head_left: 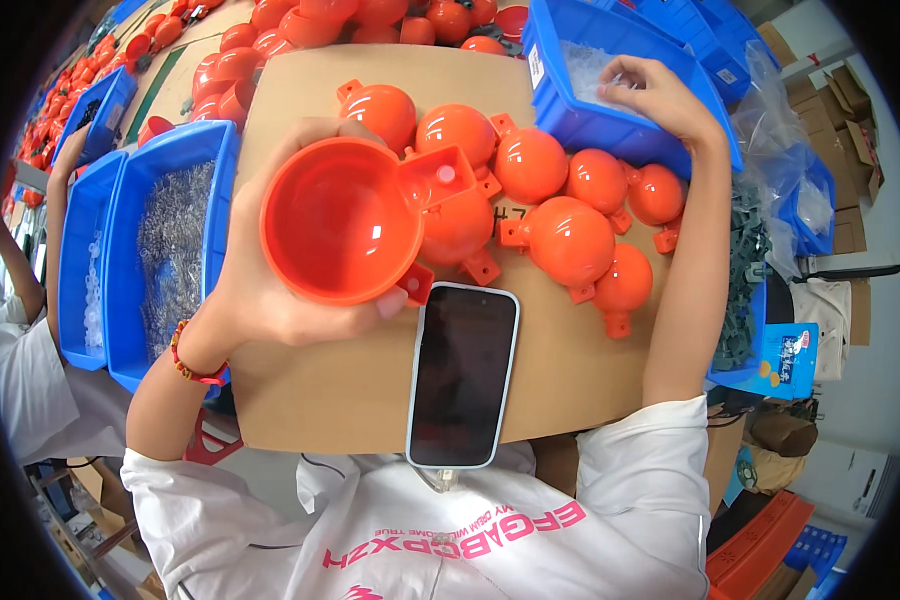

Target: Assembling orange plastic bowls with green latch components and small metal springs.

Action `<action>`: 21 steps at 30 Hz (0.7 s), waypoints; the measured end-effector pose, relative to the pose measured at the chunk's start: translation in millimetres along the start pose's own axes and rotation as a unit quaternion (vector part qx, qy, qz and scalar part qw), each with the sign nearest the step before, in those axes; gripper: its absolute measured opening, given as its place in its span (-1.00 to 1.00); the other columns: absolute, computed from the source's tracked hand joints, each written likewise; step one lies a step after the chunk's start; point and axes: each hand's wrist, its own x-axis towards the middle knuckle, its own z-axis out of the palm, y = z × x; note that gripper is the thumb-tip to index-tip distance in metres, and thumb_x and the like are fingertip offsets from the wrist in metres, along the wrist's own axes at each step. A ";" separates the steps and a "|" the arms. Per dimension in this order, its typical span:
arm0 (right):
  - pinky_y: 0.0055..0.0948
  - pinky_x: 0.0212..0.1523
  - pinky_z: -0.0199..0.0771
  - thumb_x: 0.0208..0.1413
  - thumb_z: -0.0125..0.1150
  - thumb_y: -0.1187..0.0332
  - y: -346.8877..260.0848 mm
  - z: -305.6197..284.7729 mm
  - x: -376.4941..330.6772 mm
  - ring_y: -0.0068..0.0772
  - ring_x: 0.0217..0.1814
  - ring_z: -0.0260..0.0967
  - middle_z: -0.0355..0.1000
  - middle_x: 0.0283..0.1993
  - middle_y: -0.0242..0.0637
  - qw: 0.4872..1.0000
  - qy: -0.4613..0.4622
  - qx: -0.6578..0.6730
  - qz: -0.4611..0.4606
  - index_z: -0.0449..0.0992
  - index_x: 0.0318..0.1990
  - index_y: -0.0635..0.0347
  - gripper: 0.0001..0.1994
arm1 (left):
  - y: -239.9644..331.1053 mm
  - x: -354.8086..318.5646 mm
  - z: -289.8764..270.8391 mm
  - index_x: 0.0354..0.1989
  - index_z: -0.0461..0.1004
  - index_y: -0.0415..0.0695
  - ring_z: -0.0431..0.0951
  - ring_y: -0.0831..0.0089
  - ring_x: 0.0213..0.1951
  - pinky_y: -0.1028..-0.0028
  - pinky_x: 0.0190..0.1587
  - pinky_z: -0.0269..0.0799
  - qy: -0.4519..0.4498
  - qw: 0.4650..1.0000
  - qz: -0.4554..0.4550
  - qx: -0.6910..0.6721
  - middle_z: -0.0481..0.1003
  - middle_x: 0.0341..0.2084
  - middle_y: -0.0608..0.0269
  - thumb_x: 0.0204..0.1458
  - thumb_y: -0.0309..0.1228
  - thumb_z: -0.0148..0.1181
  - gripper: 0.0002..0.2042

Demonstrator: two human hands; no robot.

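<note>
So, closest in, a white shirt with pink print is worn, and right past it a phone in a pale case is laid, dark screen up, on a sheet of cardboard. A red cup is held up over the left part of that sheet, open side facing up. It's gripped by the left hand, which is wrapped round the outside of the wall, and a beaded bracelet is worn on that wrist. Square tabs can be seen on the cup's right side.

Just past the phone, a bunch of red balls with little tabs is spread across the cardboard, one partly hidden by the cup. Off to the left, a blue bin is filled with thin metal bits. Over on the right, dark green parts are heaped up.

Further out, the right hand is dipped into another blue bin, fingers curled over clear plastic bits; whether anything's pinched can't be told. At the far edge, more red cups are piled up.
</note>
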 end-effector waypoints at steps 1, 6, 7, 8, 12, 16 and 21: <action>-0.50 -0.29 0.28 -0.12 0.20 0.19 0.6 0.3 0.6 -0.49 -0.33 0.26 0.35 -0.44 -0.33 1.000 -0.006 0.009 0.003 0.46 -0.36 0.25 -0.71 | -1.0 -0.2 -0.2 -0.13 0.26 -0.30 0.41 0.43 -0.20 0.47 -0.12 0.32 -0.004 1.000 0.004 0.004 0.37 -0.23 0.17 -0.51 -0.32 0.37 -0.34; -0.55 -0.33 0.24 -0.02 0.10 0.16 7.4 2.5 2.7 -0.56 -0.38 0.22 0.34 -0.47 -0.37 0.998 0.029 0.056 0.003 0.45 -0.39 0.31 -0.68 | -2.5 0.9 -1.5 -0.09 0.24 -0.31 0.38 0.44 -0.16 0.48 -0.09 0.30 -0.004 1.000 0.016 0.011 0.34 -0.19 0.17 -0.51 -0.33 0.37 -0.31; -0.54 -0.31 0.25 -0.03 0.11 0.15 10.0 2.3 3.9 -0.54 -0.36 0.24 0.35 -0.46 -0.36 0.997 0.036 0.075 0.002 0.45 -0.38 0.30 -0.68 | -2.5 1.1 -1.9 -0.09 0.23 -0.30 0.38 0.44 -0.16 0.47 -0.09 0.30 -0.008 1.000 0.019 0.020 0.33 -0.18 0.17 -0.51 -0.33 0.37 -0.31; -0.52 -0.30 0.26 -0.05 0.12 0.14 12.5 2.5 4.4 -0.51 -0.35 0.25 0.35 -0.45 -0.35 0.995 0.042 0.094 0.001 0.45 -0.38 0.29 -0.68 | -2.9 1.0 -2.9 -0.09 0.23 -0.30 0.38 0.44 -0.15 0.47 -0.09 0.30 -0.012 0.999 0.022 0.029 0.33 -0.18 0.17 -0.52 -0.33 0.36 -0.30; -0.67 -0.39 0.15 0.11 -0.04 0.24 19.6 1.8 6.4 -0.71 -0.45 0.12 0.23 -0.49 -0.56 0.993 0.020 0.109 -0.032 0.37 -0.43 0.23 -0.76 | -3.5 -0.4 -2.3 -0.08 0.23 -0.30 0.37 0.43 -0.15 0.46 -0.08 0.29 -0.013 0.999 0.013 0.030 0.32 -0.17 0.16 -0.53 -0.34 0.36 -0.30; -0.69 -0.42 0.13 0.10 -0.06 0.22 13.1 1.3 2.7 -0.72 -0.46 0.12 0.22 -0.50 -0.56 0.993 0.028 0.112 -0.006 0.36 -0.44 0.17 -0.78 | -2.0 -0.6 -1.3 -0.08 0.24 -0.30 0.37 0.42 -0.15 0.46 -0.08 0.29 -0.014 0.999 0.008 0.041 0.32 -0.17 0.16 -0.54 -0.33 0.36 -0.29; -0.67 -0.50 0.12 0.08 -0.08 0.16 -0.8 -1.1 -3.5 -0.70 -0.48 0.14 0.22 -0.52 -0.55 0.996 0.043 0.074 0.025 0.31 -0.49 0.10 -0.76 | -3.0 -1.3 -2.2 -0.10 0.25 -0.30 0.38 0.41 -0.16 0.46 -0.10 0.30 -0.015 0.998 0.022 0.054 0.32 -0.17 0.17 -0.54 -0.33 0.36 -0.31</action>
